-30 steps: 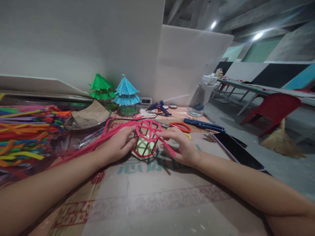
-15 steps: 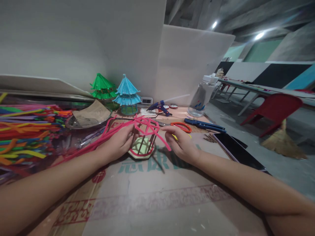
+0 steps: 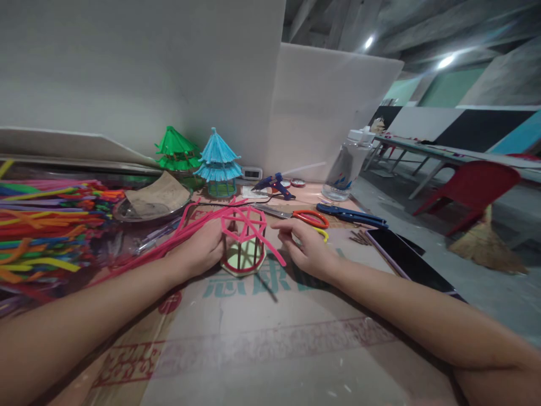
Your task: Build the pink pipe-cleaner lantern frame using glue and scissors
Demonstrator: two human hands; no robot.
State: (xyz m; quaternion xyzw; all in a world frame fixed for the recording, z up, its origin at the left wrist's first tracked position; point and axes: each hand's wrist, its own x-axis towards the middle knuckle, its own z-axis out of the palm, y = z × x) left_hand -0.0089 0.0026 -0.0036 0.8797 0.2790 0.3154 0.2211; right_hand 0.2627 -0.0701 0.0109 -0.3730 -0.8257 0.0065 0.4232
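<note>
Near the middle of the table stands a small pavilion frame (image 3: 244,248), with a pale octagonal base, thin dark posts and a ring of pink pipe cleaners crossed over its top. One loose pink pipe cleaner end (image 3: 275,251) sticks out from it toward the lower right. My left hand (image 3: 203,245) grips the frame at its left side, its fingertips partly hidden behind the posts. To the right, my right hand (image 3: 307,246) holds nothing; its index finger points toward the frame, bent and apart from the thumb. A small gap separates it from the frame.
Pink pipe cleaners (image 3: 146,255) lie under my left forearm, beside a multicoloured pile (image 3: 51,237). Behind are green (image 3: 174,149) and blue (image 3: 217,163) model pavilions, a glue gun (image 3: 276,185) and a bottle (image 3: 343,169). Scissors (image 3: 310,217), pliers (image 3: 353,215) and a phone (image 3: 409,262) lie rightward.
The pavilion frame has turned and shifted slightly left in my left hand, and its loose pink end has swung left with it. My right hand's fingers have moved a little away from the frame.
</note>
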